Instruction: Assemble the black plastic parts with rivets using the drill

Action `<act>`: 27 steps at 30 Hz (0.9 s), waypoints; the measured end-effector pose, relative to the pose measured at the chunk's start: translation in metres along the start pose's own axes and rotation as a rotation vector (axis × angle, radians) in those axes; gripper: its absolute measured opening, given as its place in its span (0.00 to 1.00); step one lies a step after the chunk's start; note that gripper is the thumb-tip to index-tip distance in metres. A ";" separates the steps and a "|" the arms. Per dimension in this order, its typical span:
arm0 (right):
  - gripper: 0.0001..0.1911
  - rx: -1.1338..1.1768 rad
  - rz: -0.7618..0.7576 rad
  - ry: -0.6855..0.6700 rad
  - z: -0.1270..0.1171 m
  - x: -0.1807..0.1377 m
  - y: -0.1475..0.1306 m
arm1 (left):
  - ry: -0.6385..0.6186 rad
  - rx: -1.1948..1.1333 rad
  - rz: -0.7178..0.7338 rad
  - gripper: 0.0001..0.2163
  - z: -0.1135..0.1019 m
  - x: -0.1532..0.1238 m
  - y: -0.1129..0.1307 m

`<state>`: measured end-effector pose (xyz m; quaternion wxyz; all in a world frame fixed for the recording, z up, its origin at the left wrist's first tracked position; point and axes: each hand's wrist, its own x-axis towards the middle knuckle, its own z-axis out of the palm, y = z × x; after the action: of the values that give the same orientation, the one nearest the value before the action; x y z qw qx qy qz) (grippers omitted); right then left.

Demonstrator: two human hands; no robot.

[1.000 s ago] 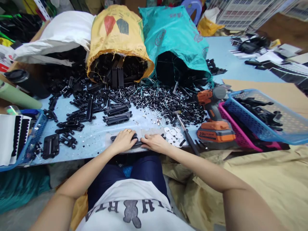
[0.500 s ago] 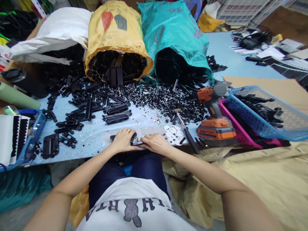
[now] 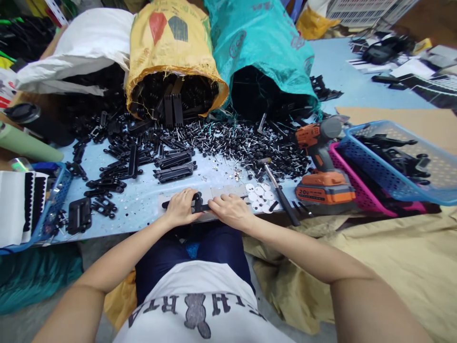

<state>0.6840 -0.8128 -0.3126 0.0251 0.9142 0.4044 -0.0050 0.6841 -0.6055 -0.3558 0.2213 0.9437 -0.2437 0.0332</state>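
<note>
A long black plastic part (image 3: 198, 205) lies near the front edge of the blue table (image 3: 143, 200). My left hand (image 3: 180, 208) curls over its left half, a ring on one finger, fingers closed on the part. Touching the same part from the right, my right hand (image 3: 232, 210) presses down with bent fingers. White round discs (image 3: 260, 196) lie just right of my right hand. A hammer (image 3: 278, 190) rests beside them.
White (image 3: 85, 47), yellow (image 3: 171, 52) and teal (image 3: 264, 52) sacks spill black parts and screws (image 3: 243, 143) across the table. An orange cordless drill (image 3: 321, 166) stands at right beside pink (image 3: 357, 195) and blue baskets (image 3: 396, 181). Another blue basket (image 3: 53, 205) sits at left.
My hands have shifted a little on the black part, exposing its middle between them. The view tilted slightly downward.
</note>
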 end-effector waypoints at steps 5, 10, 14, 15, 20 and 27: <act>0.14 -0.002 -0.040 -0.013 -0.006 0.004 0.003 | -0.054 -0.052 0.001 0.29 -0.006 0.003 -0.003; 0.15 -0.017 -0.117 -0.044 -0.009 0.008 0.011 | -0.057 -0.078 -0.023 0.28 -0.006 0.002 -0.003; 0.15 -0.060 -0.128 -0.033 -0.012 0.010 0.012 | 0.028 -0.062 -0.051 0.21 0.001 -0.003 -0.001; 0.15 -0.070 -0.137 -0.028 -0.012 0.010 0.012 | 0.042 -0.055 -0.052 0.20 0.003 -0.004 -0.001; 0.14 -0.075 -0.168 0.009 -0.012 0.013 0.014 | 0.088 -0.052 -0.039 0.20 0.004 -0.003 -0.001; 0.15 -0.036 -0.051 0.035 0.000 0.018 0.017 | 0.040 -0.040 -0.094 0.19 0.002 0.002 0.000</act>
<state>0.7088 -0.8112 -0.3123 0.0343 0.9030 0.4279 0.0179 0.6856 -0.6068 -0.3575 0.2462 0.9486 -0.1953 0.0366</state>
